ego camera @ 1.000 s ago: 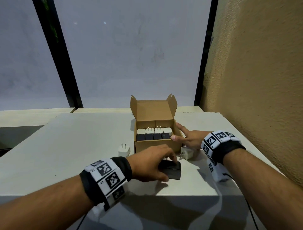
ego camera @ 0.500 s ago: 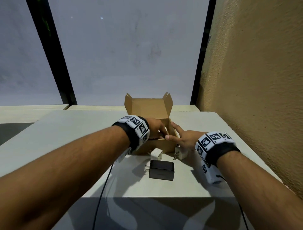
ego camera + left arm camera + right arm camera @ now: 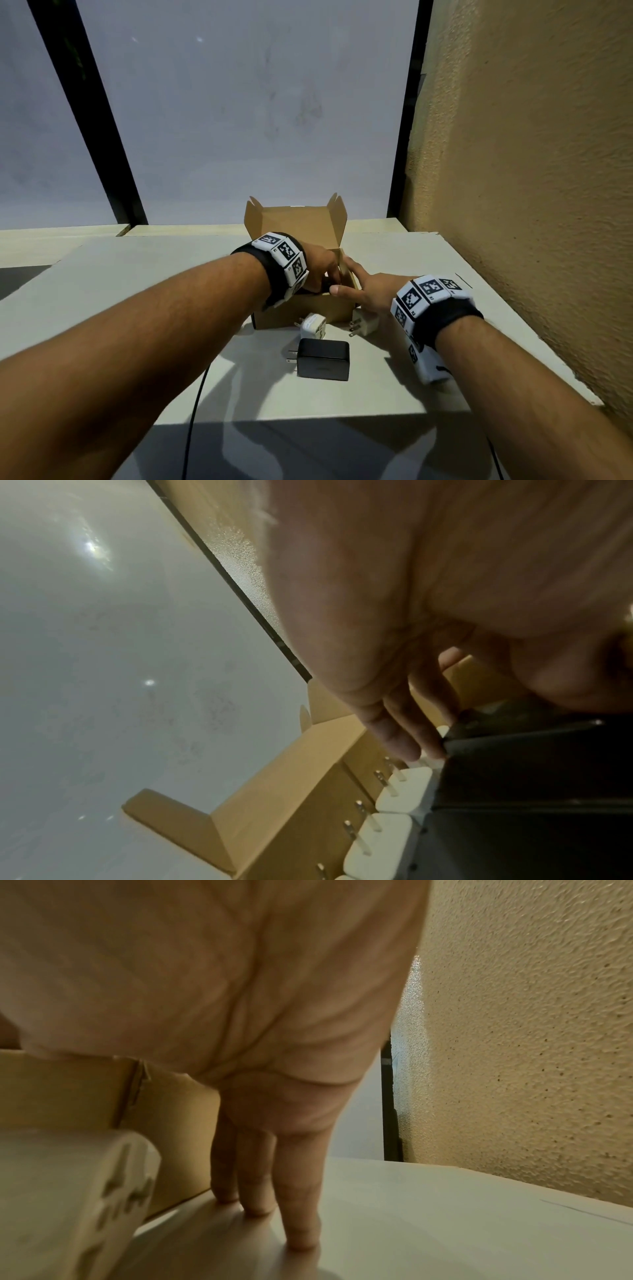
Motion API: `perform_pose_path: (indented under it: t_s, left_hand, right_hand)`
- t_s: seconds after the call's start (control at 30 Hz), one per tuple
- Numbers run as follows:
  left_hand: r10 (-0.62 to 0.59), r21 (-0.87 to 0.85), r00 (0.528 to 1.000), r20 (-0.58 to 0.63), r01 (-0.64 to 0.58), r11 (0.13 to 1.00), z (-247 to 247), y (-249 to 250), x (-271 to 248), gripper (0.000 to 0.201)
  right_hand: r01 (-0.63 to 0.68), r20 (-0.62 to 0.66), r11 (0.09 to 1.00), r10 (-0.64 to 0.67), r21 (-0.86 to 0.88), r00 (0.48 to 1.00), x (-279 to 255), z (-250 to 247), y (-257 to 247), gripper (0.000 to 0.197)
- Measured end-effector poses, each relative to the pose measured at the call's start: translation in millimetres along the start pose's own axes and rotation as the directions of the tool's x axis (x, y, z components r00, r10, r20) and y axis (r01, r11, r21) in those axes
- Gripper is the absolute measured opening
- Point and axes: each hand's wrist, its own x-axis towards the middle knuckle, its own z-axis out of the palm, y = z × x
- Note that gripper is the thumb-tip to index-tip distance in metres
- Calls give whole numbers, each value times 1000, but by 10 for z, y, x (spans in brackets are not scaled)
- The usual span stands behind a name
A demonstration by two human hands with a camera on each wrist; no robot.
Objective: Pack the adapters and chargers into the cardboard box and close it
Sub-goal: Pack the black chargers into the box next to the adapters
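Note:
An open cardboard box (image 3: pixel 301 313) stands mid-table with its lid (image 3: pixel 298 226) upright. My left hand (image 3: pixel 322 270) reaches into it and grips a black charger (image 3: pixel 531 777) between fingers (image 3: pixel 404 731) and thumb, just over a row of white adapters (image 3: pixel 387 831) standing prongs up. My right hand (image 3: pixel 366 291) lies flat along the box's right wall (image 3: pixel 171 1123), fingers (image 3: pixel 294 1191) straight on the table. In front of the box lie a second black charger (image 3: pixel 323 359) and two white adapters (image 3: pixel 313 325) (image 3: pixel 364 323).
A rough tan wall (image 3: pixel 531 205) runs close along the table's right side. A window pane with black frame bars (image 3: pixel 404 137) is behind the box. The table's front edge (image 3: pixel 308 416) is near me, and a thin black cable (image 3: pixel 195 411) hangs over it.
My left hand lifted from the table in front of the box and went into the box with a black charger. The right hand stayed against the box's right side.

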Motion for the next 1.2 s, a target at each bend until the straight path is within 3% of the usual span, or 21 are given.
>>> perform_pose_path:
  t_s: [0.17, 0.27, 0.47, 0.6, 0.67, 0.8, 0.9, 0.97, 1.2]
  left_hand:
    - [6, 9, 1000, -14, -6, 1000, -41, 9, -5, 30]
    - [77, 68, 996, -50, -73, 995, -34, -12, -29, 13]
    - [123, 250, 992, -6, -118, 961, -63, -2, -1, 23]
    - [92, 134, 995, -34, -87, 987, -47, -33, 37, 37]
    - [79, 74, 995, -67, -74, 994, -5, -90, 54, 34]
    - [-76, -80, 984, -163, 63, 995, 36, -187, 82, 42]
    - [-300, -226, 915, -271, 243, 943, 27, -156, 128, 44]
    - [-406, -278, 876, -261, 335, 900, 57, -79, 180, 43]
    - [-445, -244, 874, -193, 396, 885, 133, 41, 215, 34]
  right_hand:
    - [5, 11, 999, -6, 39, 1000, 48, 16, 26, 86]
    - [0, 14, 999, 0, 45, 1000, 31, 10, 18, 85]
    - [-4, 8, 999, 4, 38, 1000, 23, 11, -7, 83]
    - [-2, 11, 1000, 2, 31, 1000, 27, 1, -8, 83]
    - [-5, 16, 1000, 5, 20, 1000, 19, -1, -18, 83]
    - [-12, 8, 1000, 12, 2, 1000, 1, -9, -18, 83]
    - [-18, 3, 1000, 18, -3, 1000, -1, -11, -18, 81]
    - [-21, 8, 1000, 21, 6, 1000, 2, -7, -26, 81]
    - [-13, 2, 1000, 13, 14, 1000, 17, -3, -12, 81]
